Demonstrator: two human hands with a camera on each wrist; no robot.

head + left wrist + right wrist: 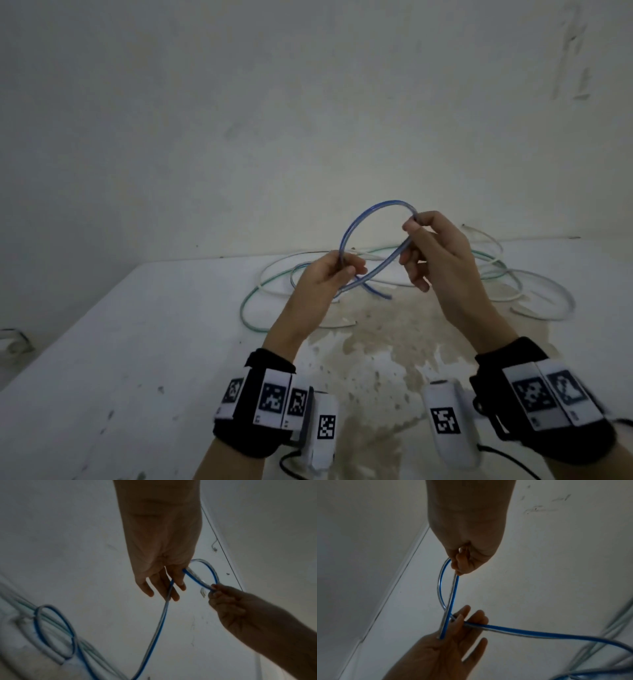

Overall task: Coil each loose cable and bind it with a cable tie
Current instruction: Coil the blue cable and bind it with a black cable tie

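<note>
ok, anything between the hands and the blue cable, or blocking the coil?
Nothing visible. Both hands already hold the blue cable: left hand pinches one side of the raised loop, right hand the other. Its tail trails to the table among the other loose cables.

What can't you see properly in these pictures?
- Head view: the cable ties cannot be made out among the loose cables on the table.
- Head view: the left hand hides where it grips the blue cable.
- Left wrist view: the blue cable runs off the bottom edge.
- Right wrist view: the right hand covers its pinch; the cables at the right edge are blurred.
</note>
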